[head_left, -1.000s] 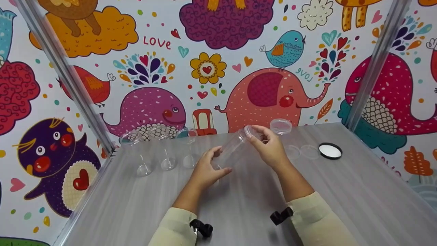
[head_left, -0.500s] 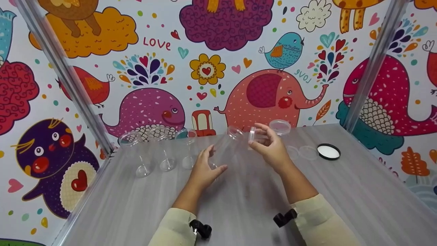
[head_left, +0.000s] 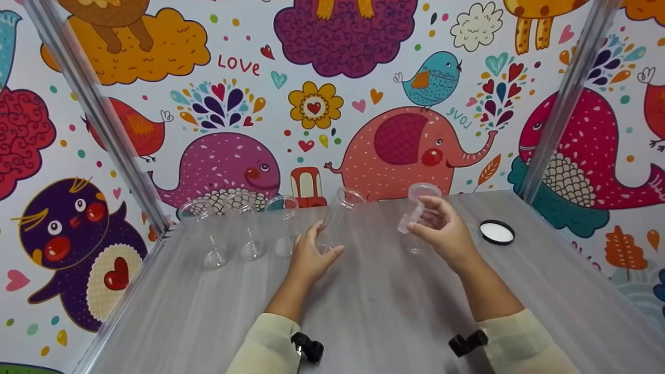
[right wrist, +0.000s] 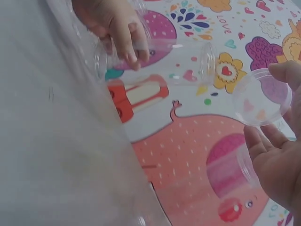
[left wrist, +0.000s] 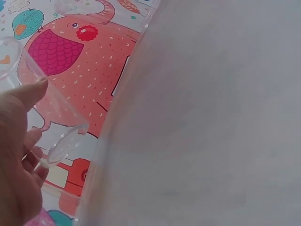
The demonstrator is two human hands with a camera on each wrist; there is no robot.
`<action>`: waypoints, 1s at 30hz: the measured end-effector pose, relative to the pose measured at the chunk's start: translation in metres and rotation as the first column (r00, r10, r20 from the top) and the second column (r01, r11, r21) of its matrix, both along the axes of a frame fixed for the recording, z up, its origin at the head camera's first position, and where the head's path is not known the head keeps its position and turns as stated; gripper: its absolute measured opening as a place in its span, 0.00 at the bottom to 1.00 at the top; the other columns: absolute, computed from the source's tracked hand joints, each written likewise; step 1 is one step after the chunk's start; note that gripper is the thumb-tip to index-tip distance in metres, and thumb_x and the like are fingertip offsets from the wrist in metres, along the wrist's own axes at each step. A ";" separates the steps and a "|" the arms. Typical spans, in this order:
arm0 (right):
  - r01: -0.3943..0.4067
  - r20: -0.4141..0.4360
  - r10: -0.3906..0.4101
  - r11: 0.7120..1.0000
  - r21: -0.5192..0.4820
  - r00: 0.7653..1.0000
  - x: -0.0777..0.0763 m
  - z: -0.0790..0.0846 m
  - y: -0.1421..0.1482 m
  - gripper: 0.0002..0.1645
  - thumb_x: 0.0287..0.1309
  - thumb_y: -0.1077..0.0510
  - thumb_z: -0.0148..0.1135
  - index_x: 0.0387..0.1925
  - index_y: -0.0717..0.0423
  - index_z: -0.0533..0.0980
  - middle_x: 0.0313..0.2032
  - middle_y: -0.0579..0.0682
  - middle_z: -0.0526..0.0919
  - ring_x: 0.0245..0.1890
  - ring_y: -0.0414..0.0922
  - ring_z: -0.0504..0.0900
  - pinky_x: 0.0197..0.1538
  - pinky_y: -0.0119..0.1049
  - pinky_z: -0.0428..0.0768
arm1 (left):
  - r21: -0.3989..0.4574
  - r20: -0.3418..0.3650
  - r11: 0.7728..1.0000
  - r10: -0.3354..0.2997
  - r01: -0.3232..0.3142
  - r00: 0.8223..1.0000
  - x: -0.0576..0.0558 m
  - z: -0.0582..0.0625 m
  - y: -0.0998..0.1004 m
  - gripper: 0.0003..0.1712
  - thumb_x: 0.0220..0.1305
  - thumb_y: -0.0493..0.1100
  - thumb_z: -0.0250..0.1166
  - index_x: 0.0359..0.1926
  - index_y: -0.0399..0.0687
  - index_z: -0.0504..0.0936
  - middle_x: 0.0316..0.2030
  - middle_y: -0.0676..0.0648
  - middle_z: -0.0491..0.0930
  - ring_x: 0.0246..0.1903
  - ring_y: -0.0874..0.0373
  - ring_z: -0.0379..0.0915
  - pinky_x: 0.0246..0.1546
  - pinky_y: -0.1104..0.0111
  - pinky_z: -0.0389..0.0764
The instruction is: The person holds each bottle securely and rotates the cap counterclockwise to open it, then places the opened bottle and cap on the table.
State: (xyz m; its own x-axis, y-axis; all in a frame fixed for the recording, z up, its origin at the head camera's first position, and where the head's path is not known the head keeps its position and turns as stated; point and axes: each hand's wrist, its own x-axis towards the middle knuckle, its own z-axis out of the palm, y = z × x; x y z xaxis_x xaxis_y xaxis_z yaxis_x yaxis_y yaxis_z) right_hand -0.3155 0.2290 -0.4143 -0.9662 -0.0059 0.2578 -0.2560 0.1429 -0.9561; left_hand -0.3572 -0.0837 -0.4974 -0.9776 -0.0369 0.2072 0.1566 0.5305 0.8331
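My left hand [head_left: 310, 262] grips a clear plastic jar [head_left: 338, 215] round its lower part. The jar tilts slightly right and its mouth has no lid. In the left wrist view, thumb and fingers [left wrist: 35, 92] curl round the jar's lower end. My right hand [head_left: 449, 239] pinches a clear round lid [right wrist: 256, 106] by its edge, apart from the jar and to its right. Behind that hand stands another clear jar [head_left: 426, 188], partly hidden by the fingers.
Three clear jars [head_left: 213, 236] stand in a row at the left of the grey table [head_left: 363, 322]. A white disc with a black rim [head_left: 496, 232] lies at the right, beside a faint clear disc [head_left: 475, 234]. A patterned wall [head_left: 311, 150] and metal posts [head_left: 561, 114] bound the table.
The lid has come off the jar's mouth and moved right with my right hand. The jar in my left hand has swung more upright.
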 end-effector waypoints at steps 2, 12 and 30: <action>0.004 0.010 -0.004 1.000 0.003 1.000 0.003 -0.001 0.010 0.46 0.61 0.54 0.79 0.74 0.52 0.64 0.69 0.56 0.73 0.64 0.45 0.82 0.58 0.30 0.88 | 0.005 -0.011 1.000 0.004 -0.004 1.000 -0.001 -0.002 0.000 0.49 0.59 0.58 0.80 0.78 0.55 0.69 0.74 0.48 0.75 0.76 0.45 0.68 0.76 0.40 0.72; 0.016 0.124 -0.034 0.989 0.146 0.992 0.016 -0.005 0.061 0.57 0.62 0.44 0.78 0.85 0.45 0.57 0.81 0.56 0.63 0.78 0.58 0.71 0.60 0.29 0.85 | 0.059 0.048 0.998 0.015 -0.018 0.999 -0.012 -0.005 0.002 0.49 0.64 0.52 0.78 0.79 0.47 0.64 0.77 0.43 0.72 0.78 0.44 0.68 0.80 0.46 0.68; 0.118 0.347 -0.215 0.952 0.281 0.913 0.000 -0.042 0.147 0.67 0.60 0.34 0.77 0.87 0.46 0.48 0.86 0.55 0.54 0.84 0.60 0.60 0.80 0.51 0.69 | 0.055 0.083 0.997 0.055 -0.059 0.995 -0.029 -0.015 -0.004 0.47 0.66 0.49 0.77 0.77 0.38 0.65 0.75 0.35 0.72 0.75 0.38 0.69 0.79 0.45 0.69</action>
State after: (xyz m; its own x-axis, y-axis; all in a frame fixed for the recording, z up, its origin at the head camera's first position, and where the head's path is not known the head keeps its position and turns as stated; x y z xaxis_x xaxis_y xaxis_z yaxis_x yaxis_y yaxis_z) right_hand -0.3153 0.3758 -0.4567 -0.9836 0.1464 -0.1058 0.1564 0.3975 -0.9042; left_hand -0.3861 -0.0875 -0.5126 -0.9872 -0.1023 0.1227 0.0577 0.4880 0.8710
